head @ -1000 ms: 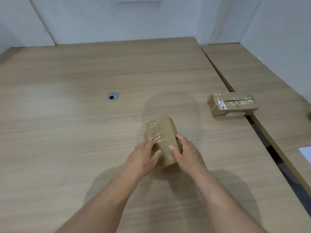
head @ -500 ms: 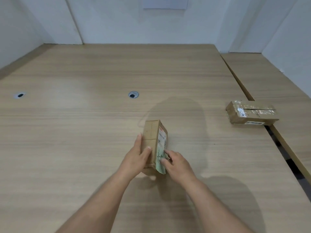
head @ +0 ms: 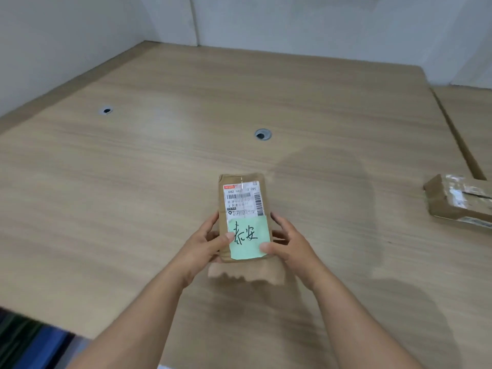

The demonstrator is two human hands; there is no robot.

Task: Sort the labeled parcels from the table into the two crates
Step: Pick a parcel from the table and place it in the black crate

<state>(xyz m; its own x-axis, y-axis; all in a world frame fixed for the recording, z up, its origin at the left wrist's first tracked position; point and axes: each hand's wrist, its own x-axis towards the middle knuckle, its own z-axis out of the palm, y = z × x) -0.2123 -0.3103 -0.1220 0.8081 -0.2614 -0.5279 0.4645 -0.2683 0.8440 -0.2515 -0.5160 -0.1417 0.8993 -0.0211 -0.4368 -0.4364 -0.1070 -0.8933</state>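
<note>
A wide table of pale wood-grain laminate point(head: 133, 198) is seen, enclosed by plain white walls point(head: 306, 20) at the far side and on the left. Two round metal-rimmed cable holes are set into the top: one near the middle point(head: 263, 135), the other further left point(head: 107, 110). A second table of the same finish point(head: 476, 121) is butted against the right edge, with a dark seam between the two. At the right edge of the view a flat brown cardboard box wrapped in glossy clear tape point(head: 458, 202) is lying on the table, well apart from the hands and partly cut off by the frame. At the near left corner, below the table edge, a blurred blue and dark shape point(head: 34, 339) is visible; what it is cannot be told.

Nothing is found between the camera and the small oblong brown cardboard parcel point(head: 243, 217), which is held up near the centre, clear of the table top, with a soft shadow cast beneath it. A white printed shipping label with barcodes point(head: 243, 199) is stuck on its upturned face, and a pale green square paper note with black handwritten characters point(head: 246, 239) covers the near half.

The parcel is gripped by both hands. The left hand point(head: 205, 243) is curled round the left side, its thumb pressed at the note's left edge. The right hand point(head: 287, 245) is wrapped round the right side, its thumb laid on the note's near right corner.
</note>
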